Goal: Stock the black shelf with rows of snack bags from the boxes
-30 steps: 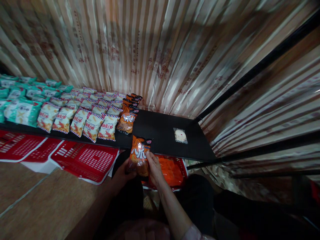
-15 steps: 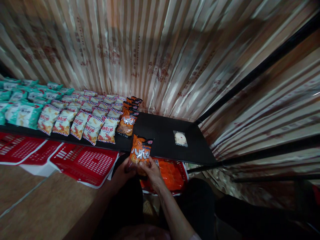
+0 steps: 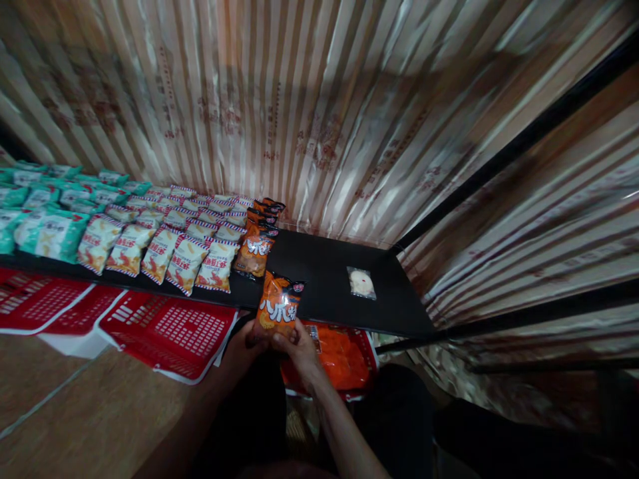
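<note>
An orange snack bag [image 3: 276, 307] with a black top edge is held upright between my two hands, just in front of the shelf's edge. My left hand [image 3: 246, 347] grips its lower left side. On the lower right, my right hand [image 3: 298, 347] has its thumb across the bag's front. A matching orange bag [image 3: 253, 251] stands behind it at the front of a short row on the black shelf [image 3: 319, 266]. To the left of that row are several white snack bags [image 3: 217, 263] with striped edges.
Several teal bags [image 3: 54, 234] fill the shelf's far left. A small clear packet with a round white item [image 3: 361, 283] lies on the right part. Red baskets [image 3: 170, 332] sit below; another holds orange bags [image 3: 342, 356]. Black metal bars [image 3: 479, 176] and a striped curtain [image 3: 309, 100] surround the shelf.
The view has tilted slightly, so the shelf sits a little lower. The orange bag in my hands has shifted slightly left, and my right thumb lies lower on it.
</note>
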A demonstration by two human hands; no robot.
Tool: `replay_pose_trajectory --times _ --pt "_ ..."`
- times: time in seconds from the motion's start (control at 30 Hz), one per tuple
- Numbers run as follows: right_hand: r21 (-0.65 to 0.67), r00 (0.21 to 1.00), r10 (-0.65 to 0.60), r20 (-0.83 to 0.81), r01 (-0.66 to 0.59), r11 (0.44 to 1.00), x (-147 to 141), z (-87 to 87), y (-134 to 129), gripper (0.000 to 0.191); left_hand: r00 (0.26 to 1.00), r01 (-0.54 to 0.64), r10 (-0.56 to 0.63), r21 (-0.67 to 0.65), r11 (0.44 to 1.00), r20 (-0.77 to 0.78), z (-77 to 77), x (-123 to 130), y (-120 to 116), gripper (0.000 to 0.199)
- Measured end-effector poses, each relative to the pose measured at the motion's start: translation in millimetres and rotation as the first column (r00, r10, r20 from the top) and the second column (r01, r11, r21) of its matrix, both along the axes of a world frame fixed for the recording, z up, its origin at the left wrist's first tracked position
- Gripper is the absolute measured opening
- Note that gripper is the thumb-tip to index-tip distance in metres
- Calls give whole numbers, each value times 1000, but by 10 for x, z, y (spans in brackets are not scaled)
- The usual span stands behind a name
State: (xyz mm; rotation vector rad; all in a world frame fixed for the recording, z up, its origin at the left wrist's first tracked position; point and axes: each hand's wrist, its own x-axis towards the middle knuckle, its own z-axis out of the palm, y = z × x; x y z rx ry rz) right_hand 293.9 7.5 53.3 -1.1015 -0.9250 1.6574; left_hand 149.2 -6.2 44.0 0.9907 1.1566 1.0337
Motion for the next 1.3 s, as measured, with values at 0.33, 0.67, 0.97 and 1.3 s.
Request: replay_pose_trajectory --times 0.33,0.67,0.97,1.3 --pt "64 997 -70 32 68 996 -78 -57 107 52 901 -134 166 108 985 -402 -208 14 97 47" --pt "78 990 -138 7 137 987 -198 -96 252 49 562 -170 482 477 862 -672 -392 43 183 34" --pt "115 985 -170 -27 172 978 -298 -128 379 45 415 -111 580 594 797 -701 -451 66 255 35" --pt "123 984 -174 -41 178 976 -375 -140 478 44 458 -170 621 622 764 -637 -445 110 293 40"
